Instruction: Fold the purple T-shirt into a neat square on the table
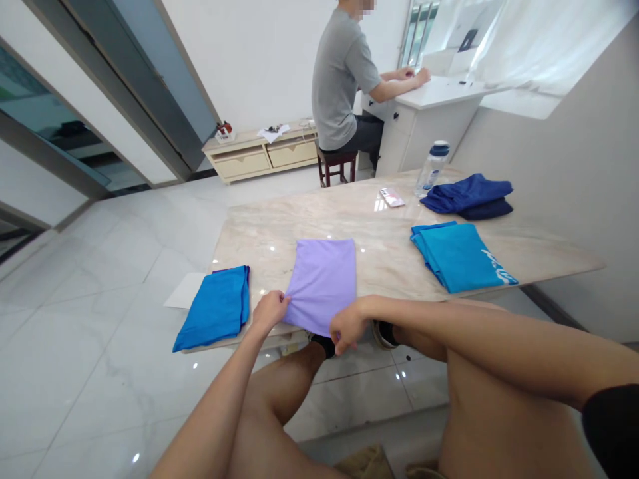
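A lavender piece of cloth [323, 276], folded into a rough rectangle, lies on the marble-topped table [264, 226] in front of me. My left hand [270, 309] pinches its left edge, and creases run inward from the fingers. At the near right corner is my right hand [347, 326], its fingers curled round the cloth's edge. Left of the lavender cloth rests a folded blue cloth [214, 306] with a bit of purple showing behind it. To the right is a folded turquoise cloth [449, 253] with white lettering.
Dark blue cloth [469, 196] lies at the table's far right beside a water bottle [433, 166] and a small pink-and-white packet [392, 197]. Beyond, a person in a grey shirt [342, 80] sits on a stool [337, 163] at a white desk [434, 93]. A low cabinet [242, 163] lines the wall.
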Action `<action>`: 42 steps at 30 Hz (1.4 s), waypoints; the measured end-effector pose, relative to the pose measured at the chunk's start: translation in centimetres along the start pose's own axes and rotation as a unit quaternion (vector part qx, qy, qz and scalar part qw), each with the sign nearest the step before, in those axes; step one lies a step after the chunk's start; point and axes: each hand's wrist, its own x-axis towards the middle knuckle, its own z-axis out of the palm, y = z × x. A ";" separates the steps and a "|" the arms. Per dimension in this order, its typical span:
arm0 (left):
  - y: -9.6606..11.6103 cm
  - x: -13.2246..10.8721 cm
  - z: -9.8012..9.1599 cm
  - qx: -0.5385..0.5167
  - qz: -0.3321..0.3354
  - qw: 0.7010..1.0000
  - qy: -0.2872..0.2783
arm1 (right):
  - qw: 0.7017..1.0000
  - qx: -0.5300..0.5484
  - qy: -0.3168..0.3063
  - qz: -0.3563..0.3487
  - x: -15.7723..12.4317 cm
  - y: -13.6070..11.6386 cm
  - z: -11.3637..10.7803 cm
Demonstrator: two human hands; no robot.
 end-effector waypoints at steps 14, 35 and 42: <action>3.8 5.3 -0.1 -0.189 -0.018 0.980 0.055 | 0.853 0.381 0.318 0.161 0.3 10.3 -6.2; 6.7 2.5 -6.7 -0.471 0.067 0.877 0.061 | 0.759 0.293 0.581 -0.032 -5.6 10.5 -9.4; 8.1 0.2 -9.6 -0.440 0.140 0.828 0.316 | 0.656 0.180 0.727 -0.095 -9.8 8.8 -10.3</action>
